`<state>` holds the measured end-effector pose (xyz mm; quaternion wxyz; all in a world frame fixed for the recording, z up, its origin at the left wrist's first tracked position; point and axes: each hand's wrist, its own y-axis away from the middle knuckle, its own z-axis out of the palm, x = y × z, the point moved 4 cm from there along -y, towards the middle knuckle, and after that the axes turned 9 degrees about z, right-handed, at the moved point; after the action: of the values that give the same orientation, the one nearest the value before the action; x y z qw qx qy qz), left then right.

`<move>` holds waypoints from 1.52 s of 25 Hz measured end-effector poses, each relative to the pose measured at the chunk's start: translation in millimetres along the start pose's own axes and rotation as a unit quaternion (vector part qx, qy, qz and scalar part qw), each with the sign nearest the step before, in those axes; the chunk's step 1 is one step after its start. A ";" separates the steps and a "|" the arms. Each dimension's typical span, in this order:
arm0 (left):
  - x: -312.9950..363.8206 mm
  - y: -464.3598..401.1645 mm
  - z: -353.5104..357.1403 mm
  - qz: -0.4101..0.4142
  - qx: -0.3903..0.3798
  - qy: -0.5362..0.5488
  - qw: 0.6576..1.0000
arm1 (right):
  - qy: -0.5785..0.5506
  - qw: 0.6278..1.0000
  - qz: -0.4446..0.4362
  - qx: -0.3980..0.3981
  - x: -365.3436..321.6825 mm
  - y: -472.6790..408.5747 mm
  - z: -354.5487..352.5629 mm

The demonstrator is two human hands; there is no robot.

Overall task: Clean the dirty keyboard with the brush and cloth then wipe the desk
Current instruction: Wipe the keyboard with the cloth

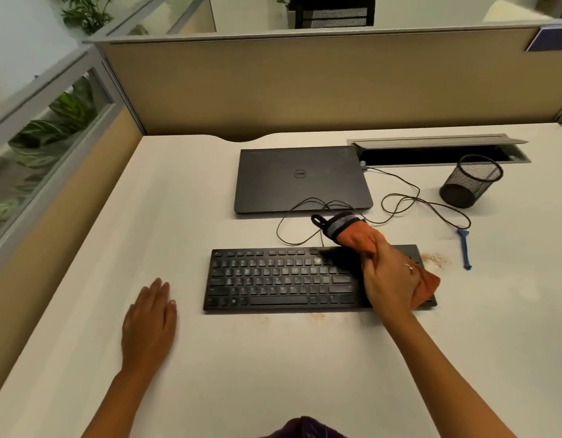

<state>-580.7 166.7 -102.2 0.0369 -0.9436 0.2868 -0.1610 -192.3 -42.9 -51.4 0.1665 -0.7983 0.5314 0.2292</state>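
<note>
Two hands in view. Right hand (392, 279) is fisted around a bunched orange cloth (362, 237) with a grey-and-black cuffed end and hanging loop, held over the right end of the black keyboard (273, 279); that end of the keyboard is hidden under hand and cloth, and the cloth looks motion-blurred where it meets the keys. Ring on one finger. Left hand (151, 324) lies flat, fingers straight, palm down on the desk (210, 374), well left of the keyboard, holding nothing.

Just right of the grip: brownish crumbs (436, 259) on the desk, then the blue brush (464, 248) lying free. Fainter stains along the keyboard's near edge.

Beyond the grip: closed dark laptop (300, 180), "Dell" logo readable, upside down to the camera. Black cable (399, 197) loops between laptop and keyboard. Mesh pen cup (471, 181) far right, beside an open cable tray (437, 150).

Key legends too small to read. Blue sign (551, 37) on the partition (305, 83) is cut off, text unreadable. Desk off-white; beige cubicle panels, plants (52, 121) behind glass to the left.
</note>
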 end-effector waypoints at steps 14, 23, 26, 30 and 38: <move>-4.5 1.2 3.0 0.007 0.003 0.014 1.000 | 0.100 0.993 -0.064 0.000 -25.5 33.7 17.1; -5.5 0.3 3.8 0.010 -0.001 0.021 1.000 | 0.069 0.997 -0.003 0.022 -24.9 7.0 16.4; -5.3 0.4 3.5 0.009 0.003 0.023 1.000 | 0.133 0.984 -0.112 -0.047 -95.1 41.8 49.2; -6.3 1.3 4.3 0.013 0.006 0.021 1.000 | 0.155 0.932 -0.273 -0.181 -165.7 103.2 89.8; -5.0 0.2 3.0 0.012 0.005 0.021 1.000 | 0.213 0.948 -0.216 -0.102 -94.9 77.9 48.1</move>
<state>-583.8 169.2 -106.5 0.0374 -0.9364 0.2979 -0.1817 -304.7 25.2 -41.9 0.0125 -0.9368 0.3435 0.0658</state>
